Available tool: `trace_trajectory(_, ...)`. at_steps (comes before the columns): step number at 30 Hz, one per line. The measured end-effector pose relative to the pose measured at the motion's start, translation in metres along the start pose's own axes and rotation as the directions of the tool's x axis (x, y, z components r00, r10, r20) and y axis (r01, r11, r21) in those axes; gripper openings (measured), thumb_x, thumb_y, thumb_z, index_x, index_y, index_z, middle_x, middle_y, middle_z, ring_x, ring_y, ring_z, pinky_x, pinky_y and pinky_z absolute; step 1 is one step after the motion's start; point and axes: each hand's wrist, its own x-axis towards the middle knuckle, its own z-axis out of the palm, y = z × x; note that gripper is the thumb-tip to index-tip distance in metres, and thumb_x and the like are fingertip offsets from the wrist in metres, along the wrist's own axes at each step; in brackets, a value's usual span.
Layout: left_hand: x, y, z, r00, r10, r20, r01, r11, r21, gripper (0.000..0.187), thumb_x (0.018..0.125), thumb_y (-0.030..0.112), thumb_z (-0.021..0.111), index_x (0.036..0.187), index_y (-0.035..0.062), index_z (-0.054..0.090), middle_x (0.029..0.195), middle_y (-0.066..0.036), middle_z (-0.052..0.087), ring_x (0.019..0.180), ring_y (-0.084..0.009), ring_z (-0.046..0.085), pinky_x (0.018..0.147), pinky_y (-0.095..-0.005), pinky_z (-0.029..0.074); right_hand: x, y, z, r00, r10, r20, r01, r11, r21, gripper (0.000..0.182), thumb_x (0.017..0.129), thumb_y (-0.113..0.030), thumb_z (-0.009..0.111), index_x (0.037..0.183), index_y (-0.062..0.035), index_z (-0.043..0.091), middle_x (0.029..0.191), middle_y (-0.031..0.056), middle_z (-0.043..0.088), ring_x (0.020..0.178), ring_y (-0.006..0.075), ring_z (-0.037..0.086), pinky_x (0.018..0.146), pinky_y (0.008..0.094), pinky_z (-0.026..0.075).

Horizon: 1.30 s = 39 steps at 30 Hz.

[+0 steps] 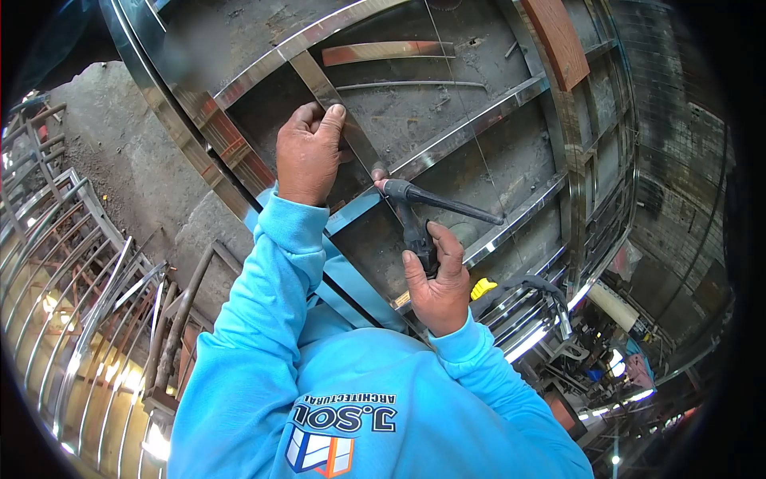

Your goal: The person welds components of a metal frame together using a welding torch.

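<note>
My right hand point(439, 283) is closed around the dark handle of a TIG welding torch point(417, 231). The torch's long black back cap points right, and its pinkish nozzle end is close over a joint of the shiny metal frame point(471, 126). My left hand point(309, 152) grips a short flat metal crosspiece point(345, 125), thumb on its upper face and fingers curled at its left edge. This crosspiece runs from the curved outer bar down toward the torch head.
Inside the frame, a curved reddish strip point(387, 53) lies on the dirty floor. A reddish-brown board point(558, 44) rests across the upper right bars. Curved metal railings point(80, 295) stand at left. Beside my right wrist is a yellow piece point(483, 288) near a black cable.
</note>
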Motion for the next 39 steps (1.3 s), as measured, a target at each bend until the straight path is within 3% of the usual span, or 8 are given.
trace_trajectory(3,0.001,-0.004,0.001,0.999,0.033,-0.022,-0.034,0.999,-0.022,0.033,0.099,0.023,0.066,0.113,-0.0074,0.066,0.085,-0.008,0.071,0.073,-0.0131,0.068,0.061,-0.0283,0.058,-0.001,0.001,0.001,1.0,-0.016,-0.006,0.015,1.0,-0.015,0.054,0.097,-0.011,0.07,0.141,-0.0074,0.04,0.104,0.0164,0.068,0.093,0.0173,0.067,0.083,0.0309,0.054)
trace_trajectory(6,0.004,-0.009,-0.001,0.998,0.062,-0.034,-0.06,0.997,0.055,0.033,0.099,0.023,0.067,0.113,-0.0074,0.066,0.084,-0.007,0.071,0.072,-0.0114,0.067,0.061,-0.0271,0.056,-0.002,0.0,0.002,1.0,-0.021,-0.02,0.021,0.999,-0.038,0.053,0.097,-0.012,0.07,0.141,-0.0078,0.041,0.104,0.0154,0.068,0.093,0.0175,0.068,0.083,0.0312,0.054)
trace_trajectory(9,0.003,-0.008,0.0,0.998,0.056,-0.025,-0.056,0.998,-0.02,0.032,0.099,0.022,0.067,0.113,-0.0073,0.067,0.084,-0.007,0.071,0.072,-0.0103,0.066,0.064,-0.0265,0.056,-0.001,-0.004,0.001,1.0,-0.002,-0.016,0.002,0.999,-0.042,0.053,0.096,-0.013,0.071,0.141,-0.0083,0.043,0.104,0.0143,0.068,0.091,0.0173,0.068,0.081,0.0317,0.055)
trace_trajectory(15,0.002,-0.006,0.0,0.998,0.054,-0.023,-0.054,0.999,-0.007,0.033,0.099,0.022,0.067,0.113,-0.0075,0.066,0.085,-0.007,0.071,0.073,-0.0107,0.066,0.064,-0.027,0.057,-0.003,-0.003,0.0,1.0,-0.005,0.005,0.005,0.998,-0.069,0.054,0.097,-0.013,0.07,0.142,-0.008,0.041,0.104,0.0143,0.067,0.091,0.0164,0.067,0.08,0.0312,0.054)
trace_trajectory(18,0.0,-0.003,0.001,0.999,0.042,-0.033,-0.042,0.999,-0.006,0.033,0.1,0.022,0.066,0.114,-0.0074,0.066,0.085,-0.007,0.071,0.073,-0.0108,0.067,0.063,-0.027,0.057,-0.003,0.006,0.002,1.0,0.006,-0.012,-0.006,1.0,0.004,0.055,0.098,-0.013,0.069,0.142,-0.0071,0.038,0.104,0.0145,0.067,0.091,0.0155,0.065,0.081,0.0299,0.053)
trace_trajectory(21,-0.001,-0.001,0.001,0.999,0.037,-0.026,-0.038,0.999,-0.033,0.033,0.1,0.022,0.066,0.115,-0.0071,0.066,0.083,-0.006,0.07,0.072,-0.0106,0.066,0.063,-0.027,0.057,-0.002,0.007,-0.003,0.994,0.105,0.025,-0.106,0.992,0.069,0.057,0.096,-0.012,0.07,0.143,-0.0084,0.038,0.116,0.0199,0.065,0.098,0.0238,0.069,0.085,0.0358,0.055)
trace_trajectory(36,0.004,-0.008,0.0,0.999,0.044,-0.013,-0.044,0.998,-0.039,0.032,0.1,0.022,0.067,0.113,-0.0072,0.066,0.083,-0.006,0.069,0.072,-0.0106,0.066,0.063,-0.0275,0.058,0.0,0.009,-0.004,0.999,0.045,0.013,-0.045,0.998,0.035,0.053,0.096,-0.014,0.07,0.141,-0.0078,0.042,0.112,0.0167,0.066,0.094,0.0236,0.069,0.085,0.035,0.055)
trace_trajectory(39,0.002,-0.005,0.001,0.999,0.034,-0.014,-0.035,0.998,-0.057,0.032,0.1,0.022,0.066,0.114,-0.0071,0.066,0.083,-0.007,0.069,0.072,-0.0108,0.066,0.063,-0.0276,0.059,0.003,0.005,-0.009,0.994,0.095,0.048,-0.097,0.995,0.031,0.053,0.096,-0.014,0.07,0.141,-0.0076,0.043,0.113,0.0172,0.066,0.095,0.0241,0.069,0.085,0.0354,0.055)
